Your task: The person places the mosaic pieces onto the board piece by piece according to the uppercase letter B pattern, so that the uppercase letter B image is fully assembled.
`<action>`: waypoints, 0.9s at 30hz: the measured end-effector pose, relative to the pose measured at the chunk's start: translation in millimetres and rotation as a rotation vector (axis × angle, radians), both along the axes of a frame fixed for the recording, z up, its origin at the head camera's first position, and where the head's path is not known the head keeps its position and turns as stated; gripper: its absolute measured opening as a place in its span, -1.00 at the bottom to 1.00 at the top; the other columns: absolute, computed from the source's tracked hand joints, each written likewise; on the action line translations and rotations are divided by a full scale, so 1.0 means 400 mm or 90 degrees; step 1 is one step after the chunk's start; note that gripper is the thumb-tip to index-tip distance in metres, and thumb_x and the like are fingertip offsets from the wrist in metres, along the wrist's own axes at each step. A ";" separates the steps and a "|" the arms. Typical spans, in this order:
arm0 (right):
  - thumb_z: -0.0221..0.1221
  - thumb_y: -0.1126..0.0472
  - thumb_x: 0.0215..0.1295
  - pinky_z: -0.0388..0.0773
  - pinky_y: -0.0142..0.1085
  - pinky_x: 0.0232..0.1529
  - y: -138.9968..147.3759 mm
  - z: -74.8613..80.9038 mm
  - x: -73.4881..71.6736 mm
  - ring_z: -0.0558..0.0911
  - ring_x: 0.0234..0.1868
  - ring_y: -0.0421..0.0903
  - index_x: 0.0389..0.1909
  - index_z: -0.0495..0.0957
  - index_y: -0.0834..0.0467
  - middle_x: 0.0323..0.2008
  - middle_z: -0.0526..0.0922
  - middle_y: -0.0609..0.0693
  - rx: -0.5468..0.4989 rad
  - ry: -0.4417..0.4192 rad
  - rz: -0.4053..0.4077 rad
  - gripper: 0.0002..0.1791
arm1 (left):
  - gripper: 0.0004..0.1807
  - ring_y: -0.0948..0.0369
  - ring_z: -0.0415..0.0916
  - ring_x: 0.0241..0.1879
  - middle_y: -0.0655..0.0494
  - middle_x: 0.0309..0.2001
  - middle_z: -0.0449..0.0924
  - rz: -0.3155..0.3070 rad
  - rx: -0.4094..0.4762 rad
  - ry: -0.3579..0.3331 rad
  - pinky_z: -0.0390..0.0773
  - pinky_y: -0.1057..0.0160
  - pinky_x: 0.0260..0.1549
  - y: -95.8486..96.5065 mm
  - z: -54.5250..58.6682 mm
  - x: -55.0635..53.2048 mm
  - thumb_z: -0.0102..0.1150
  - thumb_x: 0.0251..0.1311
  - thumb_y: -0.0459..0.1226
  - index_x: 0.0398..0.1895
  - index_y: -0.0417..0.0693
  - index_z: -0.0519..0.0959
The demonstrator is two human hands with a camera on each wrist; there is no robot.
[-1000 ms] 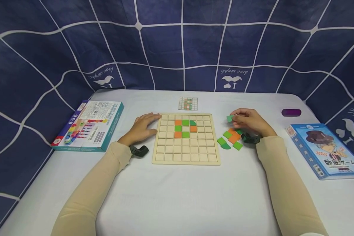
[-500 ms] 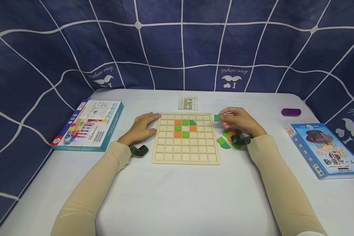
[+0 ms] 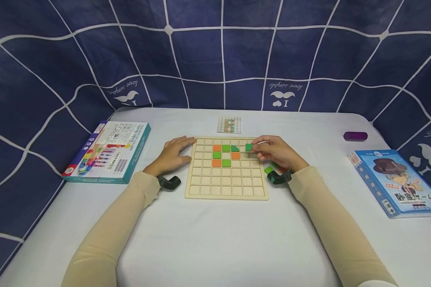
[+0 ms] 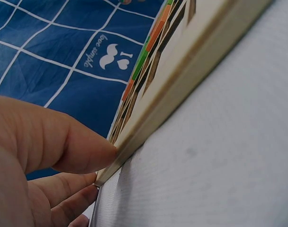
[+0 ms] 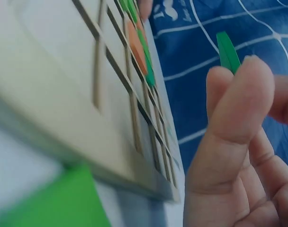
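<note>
A wooden grid board lies on the table with several orange and green tiles set in its upper middle squares. One of them is a dark green quarter-round tile. My right hand pinches a small dark green tile between thumb and fingertips, over the board's upper right squares. The right wrist view shows this tile edge-on, above the thumb. My left hand rests against the board's left edge, fingers extended, with the thumb touching its side.
A small pattern card lies behind the board. Loose tiles are partly hidden under my right wrist. A boxed game lies at left, a blue box at right, and a purple cylinder at the back right.
My right hand has moved left with the dark green tile, from above the loose tiles to over the board. The left hand stays at the board's edge.
</note>
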State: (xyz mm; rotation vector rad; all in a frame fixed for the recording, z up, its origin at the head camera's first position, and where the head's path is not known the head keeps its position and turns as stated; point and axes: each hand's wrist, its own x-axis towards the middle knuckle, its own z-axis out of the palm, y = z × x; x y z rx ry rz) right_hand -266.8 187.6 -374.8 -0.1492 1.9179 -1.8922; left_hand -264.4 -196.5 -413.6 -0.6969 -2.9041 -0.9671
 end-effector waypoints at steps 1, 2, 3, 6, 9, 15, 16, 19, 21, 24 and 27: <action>0.15 0.44 0.57 0.64 -0.49 -0.41 -0.005 -0.002 0.001 0.62 -0.51 -0.28 -0.03 0.64 0.24 -0.33 0.81 0.00 -0.001 -0.002 -0.001 -0.87 | -0.21 -0.21 0.07 0.66 -0.21 0.60 0.34 0.000 0.002 0.000 -0.08 -0.30 0.59 0.000 0.001 0.000 0.22 0.20 -0.24 0.57 -0.25 0.42; 0.15 0.43 0.57 0.64 -0.49 -0.41 -0.010 -0.003 0.003 0.62 -0.51 -0.29 -0.02 0.63 0.25 -0.34 0.80 -0.02 -0.002 -0.005 -0.002 -0.87 | -0.21 -0.21 0.07 0.66 -0.22 0.60 0.34 0.000 0.003 0.001 -0.08 -0.30 0.59 0.001 0.002 0.002 0.21 0.20 -0.24 0.57 -0.25 0.42; 0.15 0.43 0.57 0.65 -0.50 -0.41 -0.015 -0.004 0.005 0.61 -0.52 -0.29 -0.02 0.63 0.25 -0.34 0.79 -0.03 -0.003 -0.007 -0.004 -0.88 | -0.21 -0.21 0.07 0.66 -0.21 0.60 0.34 0.001 0.001 -0.001 -0.08 -0.29 0.59 0.001 0.004 0.002 0.21 0.20 -0.24 0.57 -0.25 0.42; 0.16 0.43 0.56 0.65 -0.49 -0.42 -0.027 -0.005 0.011 0.61 -0.53 -0.29 -0.01 0.62 0.27 -0.37 0.76 -0.02 -0.012 -0.012 -0.007 -0.88 | -0.21 -0.19 0.05 0.67 -0.20 0.62 0.32 0.004 -0.012 -0.007 -0.10 -0.27 0.60 0.003 0.010 0.005 0.20 0.23 -0.26 0.59 -0.25 0.40; 0.16 0.43 0.56 0.64 -0.50 -0.43 -0.040 -0.005 0.018 0.61 -0.53 -0.30 -0.03 0.63 0.24 -0.39 0.74 -0.02 -0.027 -0.012 -0.011 -0.88 | -0.21 -0.17 0.03 0.68 -0.18 0.63 0.30 0.007 -0.019 -0.013 -0.11 -0.26 0.61 0.004 0.010 0.004 0.20 0.24 -0.26 0.60 -0.24 0.39; 0.15 0.43 0.56 0.63 -0.48 -0.43 -0.065 -0.014 0.027 0.60 -0.53 -0.29 0.00 0.61 0.25 -0.39 0.73 -0.03 -0.042 -0.005 -0.008 -0.87 | -0.21 -0.17 0.04 0.68 -0.18 0.62 0.31 0.007 -0.019 -0.012 -0.11 -0.26 0.61 0.004 0.008 0.003 0.20 0.24 -0.26 0.60 -0.24 0.38; 0.15 0.43 0.56 0.63 -0.48 -0.43 -0.068 -0.016 0.028 0.60 -0.53 -0.28 0.02 0.60 0.28 -0.38 0.74 -0.02 -0.037 -0.001 -0.005 -0.87 | -0.21 -0.17 0.04 0.68 -0.18 0.62 0.31 0.007 -0.019 -0.012 -0.11 -0.25 0.61 0.004 0.008 0.003 0.20 0.24 -0.26 0.60 -0.24 0.38; 0.15 0.44 0.54 0.61 -0.49 -0.43 -0.073 -0.023 0.027 0.60 -0.51 -0.28 0.06 0.57 0.34 -0.34 0.77 -0.02 -0.011 0.017 0.011 -0.83 | -0.21 -0.17 0.04 0.68 -0.18 0.62 0.31 0.006 -0.019 -0.013 -0.12 -0.26 0.61 0.004 0.008 0.003 0.19 0.24 -0.26 0.60 -0.24 0.38; 0.15 0.45 0.53 0.60 -0.50 -0.44 -0.075 -0.026 0.026 0.60 -0.51 -0.28 0.07 0.57 0.37 -0.34 0.79 -0.03 0.011 0.029 0.021 -0.82 | -0.21 -0.18 0.04 0.68 -0.18 0.62 0.31 0.005 -0.020 -0.013 -0.12 -0.26 0.62 0.003 0.008 0.004 0.19 0.24 -0.26 0.60 -0.24 0.38; 0.15 0.46 0.52 0.60 -0.50 -0.45 -0.076 -0.030 0.025 0.60 -0.51 -0.28 0.08 0.56 0.43 -0.36 0.79 -0.05 0.038 0.049 0.046 -0.80 | -0.21 -0.18 0.04 0.68 -0.19 0.62 0.30 0.006 -0.020 -0.014 -0.13 -0.26 0.62 0.003 0.007 0.004 0.19 0.24 -0.26 0.60 -0.23 0.38; 0.17 0.47 0.52 0.61 -0.48 -0.44 -0.077 -0.030 0.029 0.60 -0.51 -0.27 0.08 0.55 0.48 -0.39 0.76 -0.04 0.061 0.066 0.079 -0.79 | -0.20 -0.17 0.03 0.68 -0.19 0.62 0.30 0.007 -0.016 -0.018 -0.14 -0.26 0.62 0.003 0.007 0.005 0.19 0.24 -0.26 0.60 -0.23 0.38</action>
